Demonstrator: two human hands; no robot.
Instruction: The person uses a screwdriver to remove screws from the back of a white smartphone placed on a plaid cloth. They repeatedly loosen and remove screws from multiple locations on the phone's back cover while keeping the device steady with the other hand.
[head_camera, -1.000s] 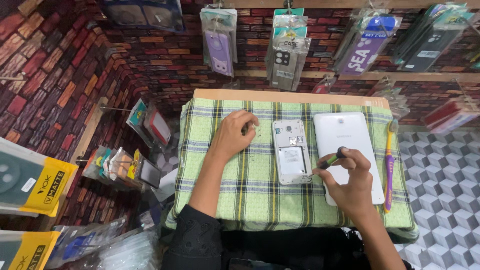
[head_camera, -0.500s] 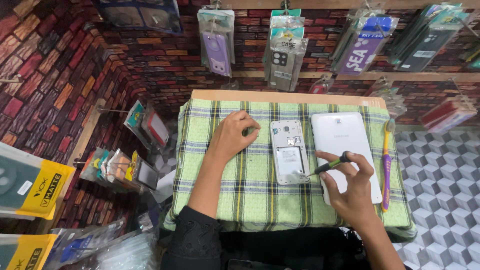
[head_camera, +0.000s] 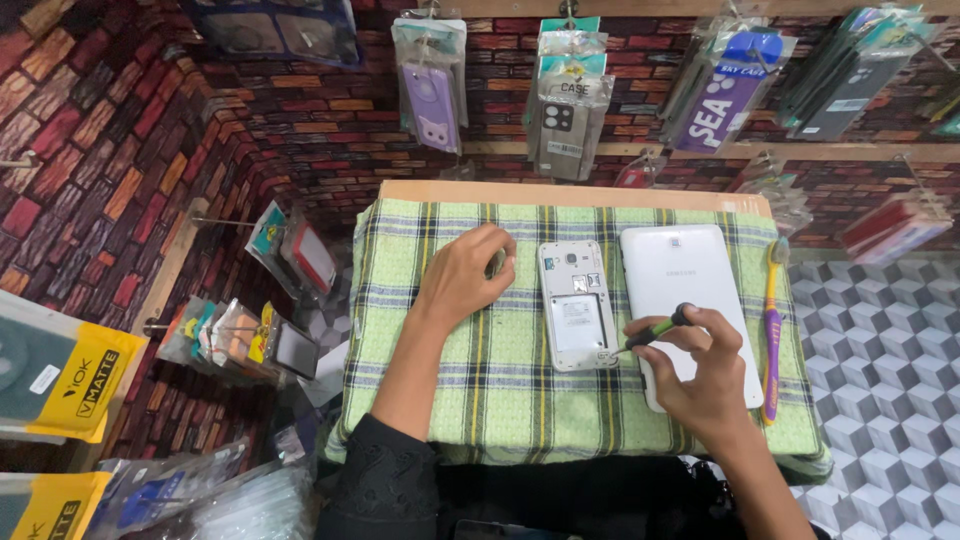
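We hold a small screwdriver (head_camera: 655, 328) pinched in our right hand (head_camera: 705, 375); vs. a sec ago its tip has come down onto the lower right corner of the opened phone (head_camera: 576, 305), so we judge a corner screw is being worked. Phone lies back-off, approx. mid green checked cloth (head_camera: 500, 400) on the counter, just left of the white tablet (head_camera: 685, 280). Left hand (head_camera: 465, 280) stays loosely curled on the cloth beside the phone, fingers gripping nothing we can see. Purple-yellow toothbrush (head_camera: 771, 320) lies right of the tablet.

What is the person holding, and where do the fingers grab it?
The right hand pinches a small green-and-black screwdriver by its handle. The left hand rests on the checked cloth.
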